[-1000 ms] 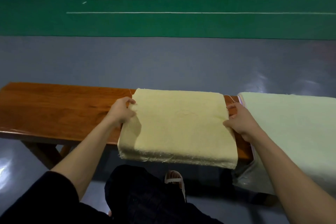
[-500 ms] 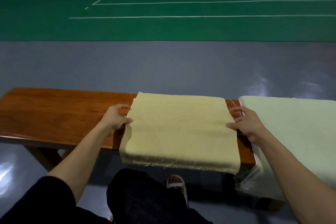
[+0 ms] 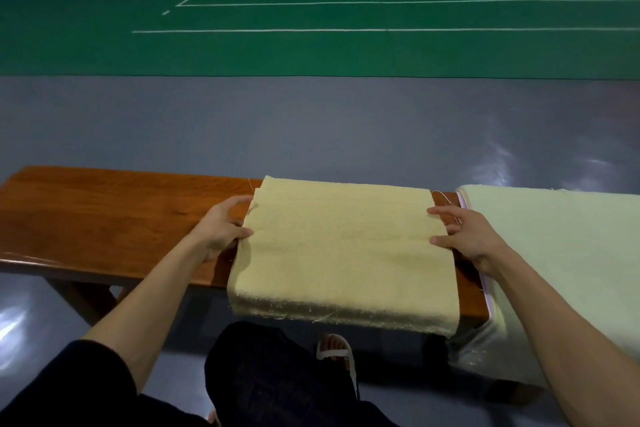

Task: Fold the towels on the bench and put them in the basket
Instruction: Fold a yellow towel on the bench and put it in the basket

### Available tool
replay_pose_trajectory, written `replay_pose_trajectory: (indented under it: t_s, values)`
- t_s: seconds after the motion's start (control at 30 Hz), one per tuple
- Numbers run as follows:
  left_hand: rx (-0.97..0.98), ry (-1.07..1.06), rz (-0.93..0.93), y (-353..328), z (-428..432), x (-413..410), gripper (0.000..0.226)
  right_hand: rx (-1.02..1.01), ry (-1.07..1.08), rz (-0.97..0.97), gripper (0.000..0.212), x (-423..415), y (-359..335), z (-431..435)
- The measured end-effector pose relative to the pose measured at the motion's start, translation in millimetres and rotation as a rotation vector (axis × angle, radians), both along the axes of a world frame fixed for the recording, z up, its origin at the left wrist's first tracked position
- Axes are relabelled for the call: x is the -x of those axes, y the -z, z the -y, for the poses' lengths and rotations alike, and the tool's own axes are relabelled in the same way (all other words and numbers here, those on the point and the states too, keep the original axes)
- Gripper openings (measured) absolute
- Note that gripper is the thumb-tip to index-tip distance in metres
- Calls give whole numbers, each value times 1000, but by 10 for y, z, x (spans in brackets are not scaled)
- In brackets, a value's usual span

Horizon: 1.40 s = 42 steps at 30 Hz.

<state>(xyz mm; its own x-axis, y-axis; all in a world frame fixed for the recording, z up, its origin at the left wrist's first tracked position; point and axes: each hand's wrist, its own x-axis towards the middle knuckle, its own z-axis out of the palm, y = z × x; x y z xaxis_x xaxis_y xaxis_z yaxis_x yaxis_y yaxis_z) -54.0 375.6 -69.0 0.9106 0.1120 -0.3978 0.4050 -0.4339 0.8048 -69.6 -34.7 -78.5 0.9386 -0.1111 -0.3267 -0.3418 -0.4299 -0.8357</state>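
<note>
We find the yellow towel point(image 3: 343, 253) folded into a thick rectangle on the wooden bench point(image 3: 104, 218), approx. mid-bench. Its near edge overhangs the front of the bench, w/ frayed threads hanging from it.

Left hand point(image 3: 221, 229): at the towel's left edge, fingers extended, thumb tip resting on the top layer. We see no pinch or curl round the cloth; the hand is loose and holds nothing.

Right hand point(image 3: 467, 236): at the towel's right edge, fingers spread, index and thumb tips touching the cloth, the rest over bare wood. Likewise loose, nothing held.

Just beside the right hand, a pale green towel point(image 3: 554, 253) is spread over the bench's right end, draping off the front. A thin lilac edge shows under it on the left side. The two towels are apart, w/ a strip of bare wood between them.

Below the bench front: a dark trouser knee point(image 3: 263, 367) and a foot in a white sandal point(image 3: 337, 354).

Beyond the bench: glossy grey floor point(image 3: 311, 125), then a green court point(image 3: 311, 52) w/ white lines.
</note>
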Motion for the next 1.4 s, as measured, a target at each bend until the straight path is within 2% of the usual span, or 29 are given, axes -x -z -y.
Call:
replay_pose_trajectory:
  t_s: [0.17, 0.27, 0.43, 0.6, 0.73, 0.9, 0.97, 1.07, 1.1, 1.13, 1.23, 1.4]
  values:
    - [19, 40, -53, -21, -67, -62, 36, 11, -50, -24, 42, -71, -24, 33]
    - [67, 6, -27, -69, -55, -159, 38, 5, 3, 49, 39, -138, -36, 51]
    - [229, -87, 94, -258, -47, -400, 38, -124, 97, 191, 34, -310, -130, 105]
    - [304, -113, 275, -678, -21, -607, 38, -245, 142, 324, 34, -593, -535, 98]
    - [404, -119, 401, -1014, -58, -548, 37, -310, 108, 462, 36, -581, -925, 100]
    - [336, -86, 453, -896, -176, -86, 37, -315, -10, 562, 41, -128, -897, 88]
    - [264, -58, 398, -613, -200, 168, 37, -288, -29, 494, 45, 103, -569, 98]
    - [105, 31, 197, -179, -242, 548, 33, -186, -32, 315, 54, 461, -29, 104]
    - [71, 60, 147, -84, -251, 645, 32, -153, -38, 264, 45, 558, 72, 85]
    - [61, 76, 116, -24, -261, 702, 33, -142, -46, 221, 33, 632, 110, 57]
    - [123, 60, 51, -13, -240, 731, 40, -111, -13, 113, 27, 620, 113, 14]
    - [-62, 29, -23, -46, -153, 505, 53, 63, 49, -25, 37, 371, 38, -83]
